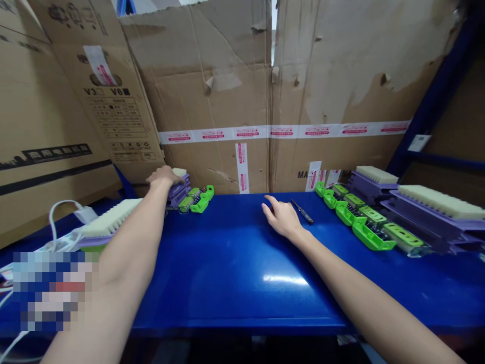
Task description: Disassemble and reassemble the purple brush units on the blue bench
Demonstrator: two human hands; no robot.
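My left hand (164, 176) reaches to the back left of the blue table, its fingers closed around a purple ribbed block (178, 193) with a cream bristled or foam top. Some of those fingertips are hidden. Beside that block are a bright green bracket (202, 201) and a clear piece with a green panel (186, 203). Over the middle of the table, my right hand (282, 216) is open and holds nothing, index finger and thumb apart. Just right of it lies a dark slim screwdriver (302, 211).
At right stand purple blocks with cream tops (441, 202), a row of green brackets (373, 235) and clear green-panelled pieces (403, 237). Another cream-topped block (113, 217) sits at left, near white cables (55, 217). Cardboard sheets (212, 101) wall the back.
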